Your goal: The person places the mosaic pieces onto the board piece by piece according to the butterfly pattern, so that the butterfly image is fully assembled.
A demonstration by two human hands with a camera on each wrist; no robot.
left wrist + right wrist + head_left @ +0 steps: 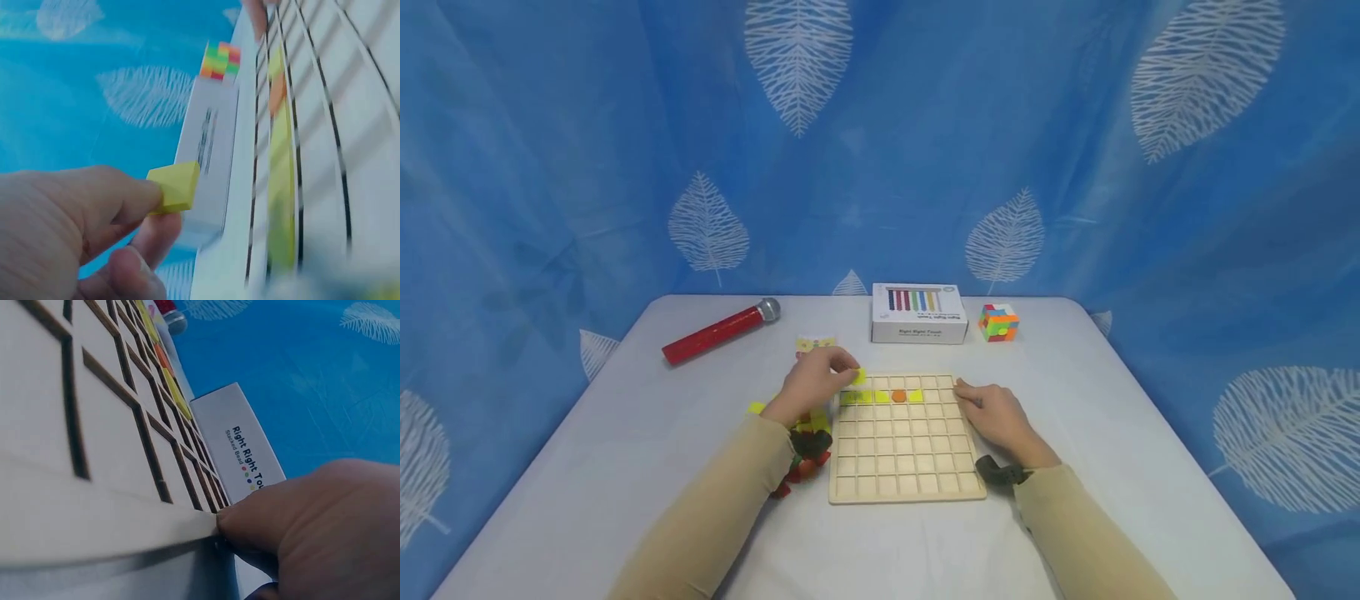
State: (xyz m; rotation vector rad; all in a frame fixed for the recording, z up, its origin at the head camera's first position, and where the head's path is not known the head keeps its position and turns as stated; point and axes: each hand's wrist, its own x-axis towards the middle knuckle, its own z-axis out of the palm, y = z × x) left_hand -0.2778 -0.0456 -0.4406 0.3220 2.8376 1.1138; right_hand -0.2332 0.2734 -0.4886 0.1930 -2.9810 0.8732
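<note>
My left hand (815,382) pinches a small yellow tile (176,187) between thumb and fingertips, above the far left corner of a wooden grid board (907,463). At the board's far right corner, my right hand (1002,417) grips the edge; its thumb (250,515) lies on the rim in the right wrist view. Along the second row from the far side sit several yellow tiles (881,397) and one orange hexagonal tile (898,396). Loose coloured pieces (808,469) lie left of the board, partly hidden under my left wrist.
A white box (919,332) with printed coloured beads stands behind the board, and a colourful puzzle cube (998,322) is to its right. A red toy microphone (718,333) lies at the back left. Behind my left hand is a patterned card (814,342). Blue leaf-print curtains surround the white table.
</note>
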